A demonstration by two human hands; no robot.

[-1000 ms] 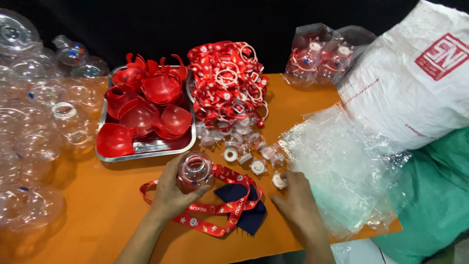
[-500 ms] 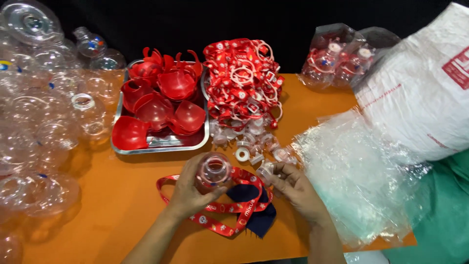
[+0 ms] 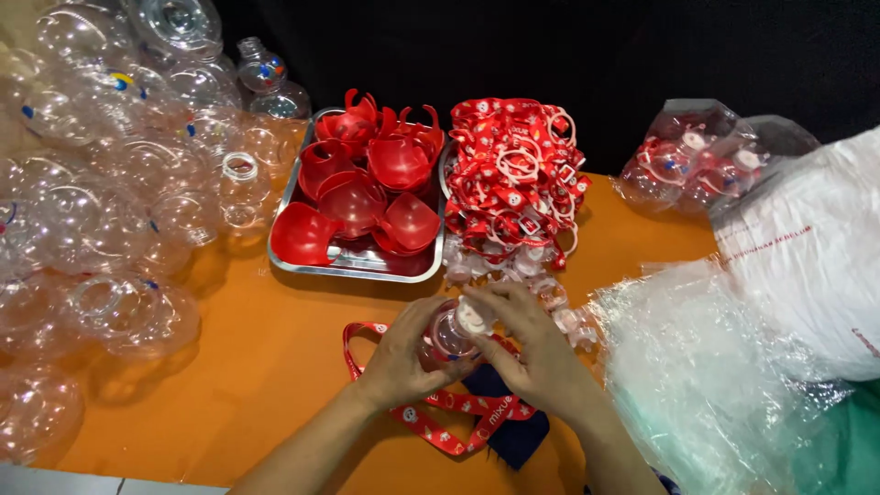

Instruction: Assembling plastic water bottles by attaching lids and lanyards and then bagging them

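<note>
Orange table [image 3: 275,367] under us, black backdrop behind. We take the steel tray [image 3: 353,264] of red cups [image 3: 367,192] as landmark. Just below it, our left hand [image 3: 403,353] grips a small clear bottle [image 3: 446,337], and our right hand [image 3: 536,353] pinches a white cap [image 3: 473,318] at its mouth. A red strap [image 3: 431,417] lies under both hands. Right of the tray sits a heap of red straps [image 3: 513,179]; left of it, clear globes [image 3: 110,183].

clear bottle [image 3: 446,335] mostly hidden by both hands, white sack [image 3: 816,266] cut off right
</note>
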